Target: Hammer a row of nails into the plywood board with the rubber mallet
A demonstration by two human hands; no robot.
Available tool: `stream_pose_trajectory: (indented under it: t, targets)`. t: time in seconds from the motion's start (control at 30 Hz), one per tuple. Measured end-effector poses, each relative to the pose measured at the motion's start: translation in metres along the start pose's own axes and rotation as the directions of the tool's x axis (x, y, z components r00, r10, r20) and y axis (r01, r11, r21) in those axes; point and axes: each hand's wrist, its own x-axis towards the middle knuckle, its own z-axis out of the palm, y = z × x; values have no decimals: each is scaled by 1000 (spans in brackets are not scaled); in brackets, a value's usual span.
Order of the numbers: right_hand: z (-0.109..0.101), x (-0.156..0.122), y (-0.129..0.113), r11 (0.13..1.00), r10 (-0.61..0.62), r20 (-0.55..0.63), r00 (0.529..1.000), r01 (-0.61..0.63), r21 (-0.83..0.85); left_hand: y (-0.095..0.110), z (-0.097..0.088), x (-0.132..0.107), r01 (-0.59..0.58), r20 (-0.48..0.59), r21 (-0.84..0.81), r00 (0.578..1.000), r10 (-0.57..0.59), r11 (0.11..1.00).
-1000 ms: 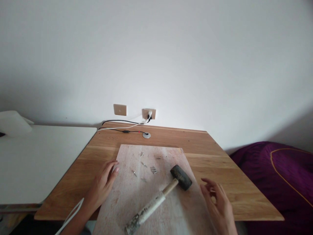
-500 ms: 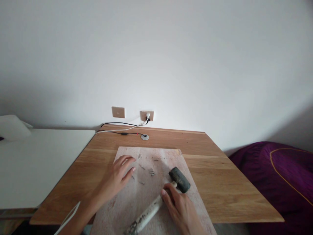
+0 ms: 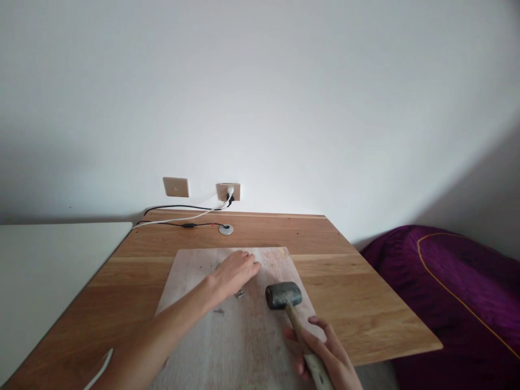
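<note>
My right hand (image 3: pixel 331 352) is wrapped round the handle of a rubber mallet (image 3: pixel 283 296) with a black head. The mallet is held over the right side of a pale, worn wooden board (image 3: pixel 252 346), its head towards the far edge. Over the far part of that board is my left hand (image 3: pixel 238 268), its fingers curled together and pointing down. Whatever its fingertips hold, if anything, is hidden. Just nearer than this hand lie a few small nails (image 3: pixel 239 294), and another nail (image 3: pixel 218 311) is to their left.
The board rests on a wooden desk (image 3: pixel 365 303) set against a white wall. Cables (image 3: pixel 174 219) run along the back to a wall socket (image 3: pixel 221 190). A white table (image 3: pixel 49 281) adjoins at left; a purple beanbag (image 3: pixel 406 271) bulges at right.
My left hand has moved right across the board, its fingers now curled. My right hand has shifted its grip down the handle and swung the mallet so its head points away. The view has turned slightly right.
</note>
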Motion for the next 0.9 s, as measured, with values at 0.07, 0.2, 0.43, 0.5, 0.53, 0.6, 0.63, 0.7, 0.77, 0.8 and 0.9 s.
stream_pose_trajectory:
  t: [0.07,0.2,0.43,0.5,0.53,0.6,0.63,0.7,0.77,0.8,0.9]
  targets:
    - [-3,1,2,995,57,6,998,-57,80,-5,2,14,13,-16,-152,1000,-15,988]
    - [2,10,10,947,209,138,968,-236,217,-14,18,50,77,-51,-600,990,-134,796]
    - [17,15,16,937,145,196,970,-198,288,-26,51,63,101,-68,-804,963,-260,587]
    - [20,12,15,943,103,178,979,-153,295,-26,52,61,96,-67,-803,966,-249,588]
    - [22,11,14,946,89,167,982,-135,294,-25,51,60,100,-59,-799,968,-244,593]
    - [24,8,13,952,75,155,985,-117,284,-22,49,61,111,-45,-785,971,-236,609]
    - [25,7,13,953,73,153,986,-114,280,-21,48,61,114,-41,-778,972,-231,618]
    - [26,5,13,954,72,146,987,-111,277,-18,47,62,114,-32,-767,976,-215,632]
    - [26,4,13,952,84,142,986,-122,281,-15,47,62,110,-30,-758,979,-202,643]
    - [26,4,13,949,91,143,985,-130,287,-14,48,62,108,-34,-753,979,-202,649]
    - [26,8,14,929,99,163,982,-150,339,-13,51,61,100,-55,-748,976,-211,656]
